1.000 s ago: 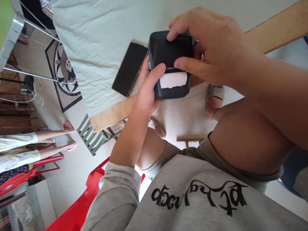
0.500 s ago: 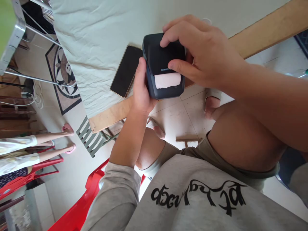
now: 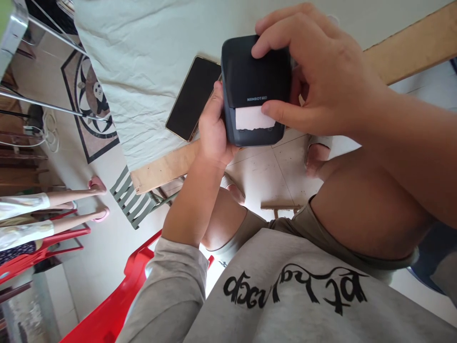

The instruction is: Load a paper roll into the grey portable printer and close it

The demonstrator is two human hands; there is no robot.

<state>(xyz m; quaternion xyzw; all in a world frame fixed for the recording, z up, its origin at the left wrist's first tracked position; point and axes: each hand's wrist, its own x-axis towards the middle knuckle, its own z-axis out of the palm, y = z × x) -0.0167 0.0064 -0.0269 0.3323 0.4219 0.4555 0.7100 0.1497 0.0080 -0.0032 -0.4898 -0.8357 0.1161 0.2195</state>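
Note:
A small black label printer (image 3: 255, 78) with NIIMBOT lettering is held above the table's front edge. A strip of white paper (image 3: 252, 119) with a ragged lower edge pokes out of its front slot. My left hand (image 3: 216, 128) supports the printer from the left side and below, thumb along its side and the other fingers hidden underneath. My right hand (image 3: 314, 71) grips it from the right: index finger on the top near the back, thumb tip at the paper's upper right, other fingers curled by the side. A dark-screened smartphone (image 3: 194, 97) lies on the cloth just left of the printer.
A pale green cloth (image 3: 143, 62) covers the table, whose wooden edge (image 3: 164, 166) runs in front of me. A green slatted stool (image 3: 132, 200) and a red plastic chair (image 3: 117, 295) stand at the left. Another person's legs (image 3: 71, 195) show at the far left.
Both hands and the printer have shifted slightly right and up in view. My right thumb has moved from the printer's lettering down to the edge of the paper strip, leaving the lettering uncovered.

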